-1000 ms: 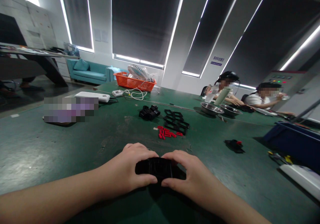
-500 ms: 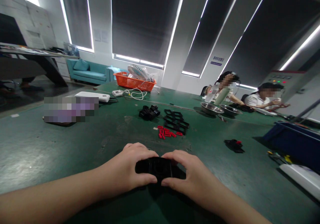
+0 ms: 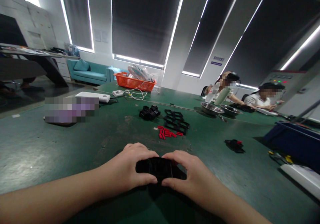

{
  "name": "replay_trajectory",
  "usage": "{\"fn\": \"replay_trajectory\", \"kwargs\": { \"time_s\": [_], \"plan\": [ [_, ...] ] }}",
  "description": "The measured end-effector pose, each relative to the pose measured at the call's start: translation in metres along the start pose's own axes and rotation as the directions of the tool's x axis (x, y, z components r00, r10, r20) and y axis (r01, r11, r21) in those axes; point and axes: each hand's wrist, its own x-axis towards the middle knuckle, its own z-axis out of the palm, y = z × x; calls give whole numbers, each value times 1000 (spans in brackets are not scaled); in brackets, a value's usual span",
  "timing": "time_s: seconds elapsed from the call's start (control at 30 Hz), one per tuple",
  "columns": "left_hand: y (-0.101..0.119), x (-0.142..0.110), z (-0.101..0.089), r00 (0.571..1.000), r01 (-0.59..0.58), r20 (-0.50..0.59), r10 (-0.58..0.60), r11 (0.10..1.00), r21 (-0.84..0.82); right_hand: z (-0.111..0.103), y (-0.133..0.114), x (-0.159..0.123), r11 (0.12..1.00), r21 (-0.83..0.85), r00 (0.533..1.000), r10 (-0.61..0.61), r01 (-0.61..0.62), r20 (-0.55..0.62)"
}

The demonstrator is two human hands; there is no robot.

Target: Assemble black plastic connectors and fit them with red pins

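Note:
A black plastic part [image 3: 161, 168] is at the near middle of the green table [image 3: 105, 130], held from both sides. My left hand [image 3: 135, 165] is closed on its left end, thumb in front and fingers behind. My right hand [image 3: 188, 170] grips the right end the same way. The part's underside and ends are partly hidden by my hands. Beyond them lie several small red plastic pieces [image 3: 167, 133], several black frames [image 3: 176, 120] and a cluster of black parts [image 3: 149, 113].
To the right sits a black part with a red piece [image 3: 235, 146], near a dark blue bin [image 3: 295, 144]. Metal bowls [image 3: 212, 109] stand farther back, where two people sit. An orange basket [image 3: 135, 82], a white power bank [image 3: 92, 97] and a blurred-out flat object [image 3: 71, 112] are at the left and back.
My hands and the black part stay practically still. In the background, the two people have shifted their heads and hands.

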Motion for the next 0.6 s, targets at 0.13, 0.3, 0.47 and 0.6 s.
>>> {"fn": "replay_trajectory", "kwargs": {
  "time_s": [0.13, 0.3, 0.47, 0.6],
  "plan": [
    [-1, 0, 0, 1000, -3, -3, 3, 1000, -4, 0, 0, 1, 1000, 4, 1000, 5, -5, 3],
    [-2, 1, 0, 1000, -6, -5, 6, 1000, -16, 0, -1, 0, 1000, 7, 1000, 11, -11, 2],
    [-2, 1, 1, 1000, -4, -6, 4, 1000, -17, 0, -2, -1, 1000, 9, 1000, 8, -8, -3],
    [-2, 0, 1, 1000, -6, -3, 6, 1000, -22, 0, -3, 0, 1000, 10, 1000, 16, -16, -1]
  ]
}}
